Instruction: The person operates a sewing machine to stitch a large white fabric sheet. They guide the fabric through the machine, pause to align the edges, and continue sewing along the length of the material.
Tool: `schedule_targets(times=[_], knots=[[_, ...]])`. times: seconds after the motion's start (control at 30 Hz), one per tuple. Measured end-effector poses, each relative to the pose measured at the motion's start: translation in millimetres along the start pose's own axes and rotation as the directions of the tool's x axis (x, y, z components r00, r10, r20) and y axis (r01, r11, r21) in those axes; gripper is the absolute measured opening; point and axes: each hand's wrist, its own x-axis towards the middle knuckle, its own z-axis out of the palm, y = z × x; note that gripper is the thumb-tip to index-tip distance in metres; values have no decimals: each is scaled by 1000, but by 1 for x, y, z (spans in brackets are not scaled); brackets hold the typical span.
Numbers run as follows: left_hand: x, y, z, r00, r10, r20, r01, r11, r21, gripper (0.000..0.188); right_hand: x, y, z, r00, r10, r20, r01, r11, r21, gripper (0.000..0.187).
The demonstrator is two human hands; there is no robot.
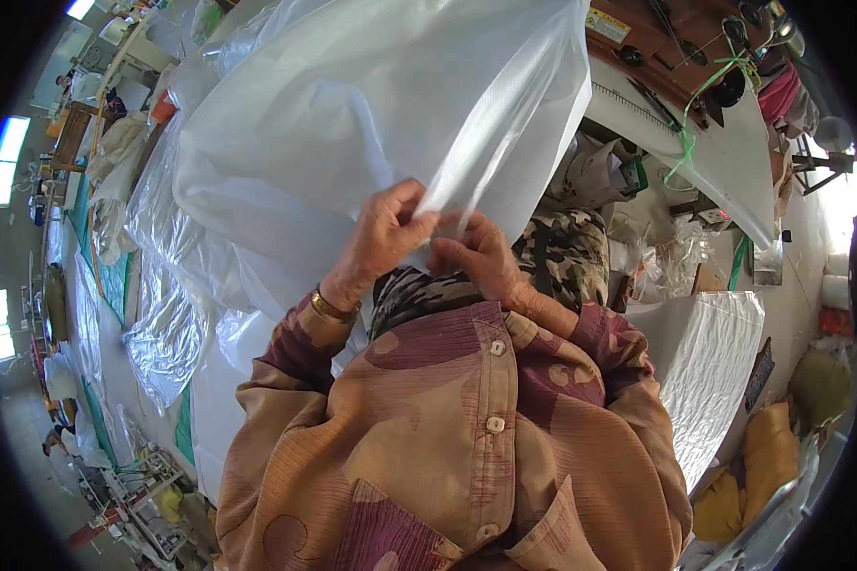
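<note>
A large sheet of white woven plastic fabric (pixel 286 133) spreads in front of me and hangs down to my lap. Its near edge is gathered between my two hands. My left hand (pixel 381 233) pinches that edge, thumb against curled fingers, with a gold-coloured watch or bracelet (pixel 333 306) at the wrist. Close beside it, my right hand (pixel 476 252) is curled at the same edge, its fingertips slightly blurred. Both hands are just above my camouflage trousers (pixel 567 257).
A brown machine (pixel 638 57) stands on a white table (pixel 733 162) at the far right, with green string (pixel 690 143) hanging off it. Below is a bin (pixel 595 171). Clear plastic sheeting (pixel 167 324) piles up at the left. Silvery white sheeting (pixel 709 371) lies right of me, near yellow sacks (pixel 767 447).
</note>
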Motion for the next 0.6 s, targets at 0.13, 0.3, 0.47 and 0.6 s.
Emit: schedule_targets(times=[0.13,0.3,0.47,0.6], knots=[[10,0,-20,997,14,-77,-6,995,100,11,-9,5,1,999,26,-27,-28,998,-47,13],[15,-23,-9,995,57,-82,-38,977,209,14,-22,-11,15,973,-189,135,231,757,-612,11],[6,-26,8,973,217,-73,-115,738,665,19,-21,-8,17,871,-351,345,484,485,-729,12],[-8,-24,8,935,332,-121,-106,590,801,23,-18,-4,19,824,-479,304,540,500,-677,14]])
